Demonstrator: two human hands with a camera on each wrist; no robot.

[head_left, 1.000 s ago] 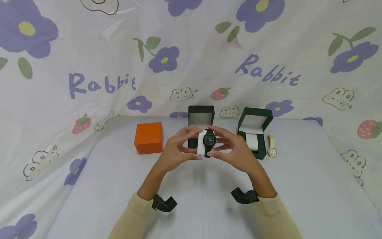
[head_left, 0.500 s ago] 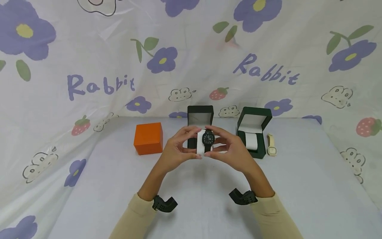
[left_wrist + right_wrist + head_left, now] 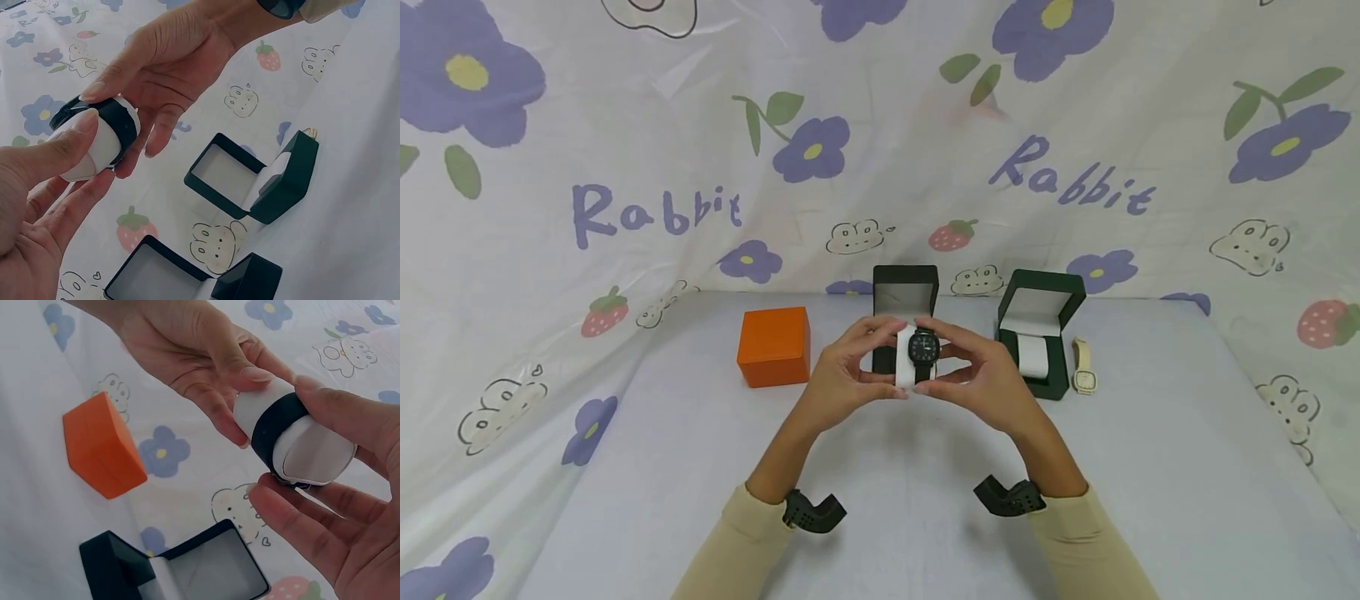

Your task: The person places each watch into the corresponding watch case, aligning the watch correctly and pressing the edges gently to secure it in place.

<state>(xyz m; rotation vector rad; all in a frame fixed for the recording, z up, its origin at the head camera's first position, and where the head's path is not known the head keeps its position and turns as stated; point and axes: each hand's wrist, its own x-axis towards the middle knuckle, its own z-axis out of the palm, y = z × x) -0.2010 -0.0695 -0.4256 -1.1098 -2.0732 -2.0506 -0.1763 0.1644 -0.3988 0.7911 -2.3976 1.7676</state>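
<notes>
In the head view my left hand grips the left end of a white watch cushion between thumb and fingers. A black wristwatch with a dark square-rounded dial sits around the cushion's right part, its strap encircling it in the right wrist view. My right hand holds the watch and cushion from the right, thumb below and fingers above. Both hands hold them raised in front of an open black watch box, whose lower part is partly hidden behind them.
An orange box stands closed at the left. To the right, an open green watch box contains a white cushion. Beside it lies a gold-coloured watch. A printed cloth hangs behind the pale tabletop.
The black watch has shifted slightly left onto the cushion and sits straighter, with my right hand moving along. My left hand stays in place.
</notes>
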